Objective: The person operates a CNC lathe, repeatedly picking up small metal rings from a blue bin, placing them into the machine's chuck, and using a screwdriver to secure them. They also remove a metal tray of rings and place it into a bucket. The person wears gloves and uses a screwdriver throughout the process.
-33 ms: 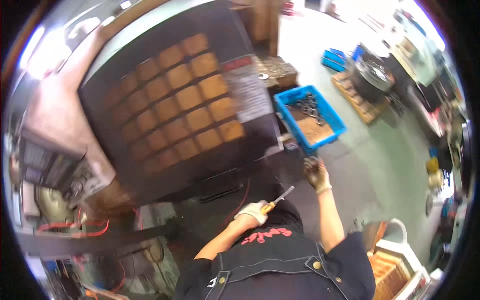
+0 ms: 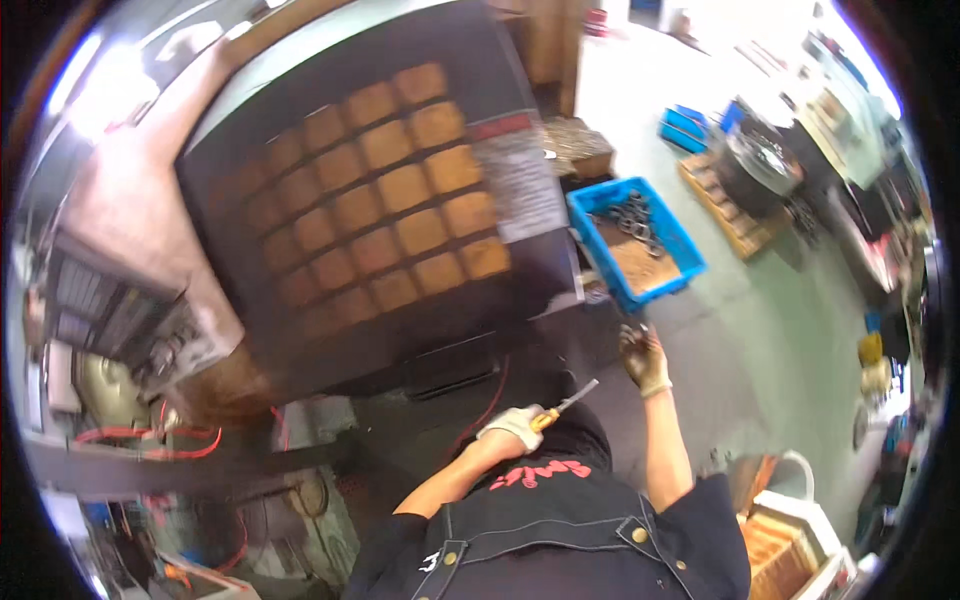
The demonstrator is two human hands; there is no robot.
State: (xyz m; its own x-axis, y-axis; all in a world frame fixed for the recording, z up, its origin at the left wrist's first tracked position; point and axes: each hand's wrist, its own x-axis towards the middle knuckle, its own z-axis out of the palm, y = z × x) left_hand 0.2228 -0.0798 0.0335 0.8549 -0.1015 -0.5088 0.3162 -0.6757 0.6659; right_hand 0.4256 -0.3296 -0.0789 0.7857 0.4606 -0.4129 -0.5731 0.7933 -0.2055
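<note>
My left hand [image 2: 512, 430], in a pale work glove, is closed round the yellow handle of a file-like tool [image 2: 575, 396]. Its narrow, straight metal blade points up and to the right, in front of my dark apron. My right hand [image 2: 645, 362] wears a glove with dirty, grey fingers and is raised just below the near end of a blue plastic bin [image 2: 692, 270]. Thumb and fingers look apart there, and I can make out nothing between them. Dark metal ring-like parts [image 2: 632, 215] lie in a heap at the bin's far end, above its brown bottom.
A large dark panel [image 2: 330, 360] with rows of orange-brown squares fills the left front. Behind the bin is a brown block [image 2: 590, 155]. Farther right, a wooden pallet [image 2: 735, 220] bears a dark round container. An open white-edged box [image 2: 795, 510] stands by my right elbow.
The view has swung a little, so the surroundings sit farther right and lower. My right hand's fingers look more spread. The left hand keeps its hold on the tool.
</note>
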